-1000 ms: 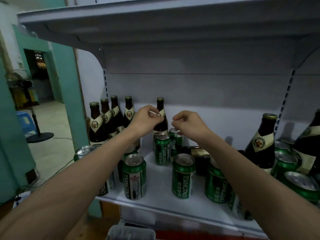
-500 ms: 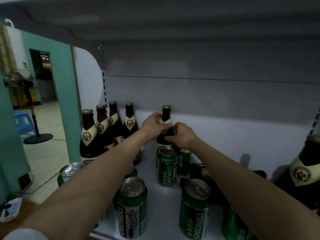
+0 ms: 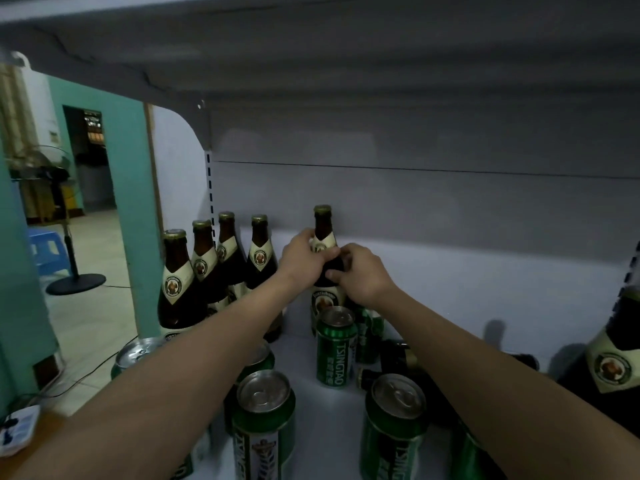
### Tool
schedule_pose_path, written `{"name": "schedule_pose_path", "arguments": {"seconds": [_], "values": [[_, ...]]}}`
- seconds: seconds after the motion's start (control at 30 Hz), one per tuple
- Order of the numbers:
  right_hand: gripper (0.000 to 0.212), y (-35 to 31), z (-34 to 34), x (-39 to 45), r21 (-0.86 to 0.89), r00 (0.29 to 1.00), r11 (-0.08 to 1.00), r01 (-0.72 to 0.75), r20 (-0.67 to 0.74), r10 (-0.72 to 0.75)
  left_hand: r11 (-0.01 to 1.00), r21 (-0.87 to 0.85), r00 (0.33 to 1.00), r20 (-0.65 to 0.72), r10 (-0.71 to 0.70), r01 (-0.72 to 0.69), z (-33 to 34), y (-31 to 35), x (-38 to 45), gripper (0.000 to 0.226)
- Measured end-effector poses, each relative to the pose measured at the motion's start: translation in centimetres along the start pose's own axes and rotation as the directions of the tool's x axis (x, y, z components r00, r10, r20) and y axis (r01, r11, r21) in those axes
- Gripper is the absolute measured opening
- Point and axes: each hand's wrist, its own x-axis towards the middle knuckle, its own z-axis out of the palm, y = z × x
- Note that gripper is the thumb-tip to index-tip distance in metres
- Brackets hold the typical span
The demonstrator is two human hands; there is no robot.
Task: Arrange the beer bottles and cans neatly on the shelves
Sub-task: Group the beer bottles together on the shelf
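A dark brown beer bottle with a cream neck label stands upright near the back of the white shelf. My left hand grips its shoulder from the left, and my right hand grips it from the right. Several matching bottles stand in a row at the shelf's left end. Green Tsingtao cans stand in front of the held bottle, with two more cans nearer me. A dark bottle lies on its side behind the right-hand can.
The shelf above hangs low over the bottles. A large bottle stands at the right edge. To the left, past the shelf side, are a standing fan, a blue stool and a power strip on the floor.
My head has moved closer and lower under the upper shelf. Both hands, which hovered near the bottle's neck, have closed on the bottle's shoulder.
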Motion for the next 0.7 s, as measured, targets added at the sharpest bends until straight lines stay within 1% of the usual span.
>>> {"name": "schedule_pose_path", "arguments": {"seconds": [0.13, 0.2, 0.3, 0.37, 0.43, 0.57, 0.7], "values": [[0.042, -2.4, -1.3, 0.1, 0.188, 0.99, 0.974, 0.124, -0.087, -0.109, 0.996, -0.052, 0.995, -0.076, 0.068, -0.072, -2.1, 3.3, 0.0, 0.029], [0.044, -3.8, -1.9, 0.0, 0.261, 0.983, 0.95, 0.171, -0.103, -0.148, 0.99, -0.084, 0.989, -0.103, 0.103, -0.112, -3.2, 5.1, -0.1, 0.025], [0.052, -5.1, -2.5, -0.4, 0.296, 0.979, 0.933, 0.204, -0.087, -0.187, 0.979, -0.144, 0.985, -0.119, 0.127, -0.144, -5.0, 7.2, -0.6, 0.022], [0.056, -5.6, -2.7, -0.7, 0.304, 0.979, 0.93, 0.205, -0.064, -0.194, 0.978, -0.145, 0.984, -0.114, 0.135, -0.151, -6.2, 8.0, -1.1, 0.02], [0.057, -6.0, -2.7, -1.2, 0.355, 0.983, 0.917, 0.179, -0.032, -0.18, 0.98, -0.111, 0.982, -0.116, 0.151, -0.164, -7.1, 8.4, -1.8, 0.019], [0.057, -7.8, -1.6, -2.0, 0.396, 0.986, 0.905, 0.154, 0.0, -0.168, 0.986, -0.019, 0.979, -0.125, 0.159, -0.163, -9.1, 8.4, -2.7, 0.032], [0.056, -9.3, 0.1, -2.3, 0.391, 0.988, 0.914, 0.111, 0.055, -0.143, 0.992, 0.025, 0.985, -0.116, 0.126, -0.124, -10.9, 7.7, -3.3, 0.034]]}}
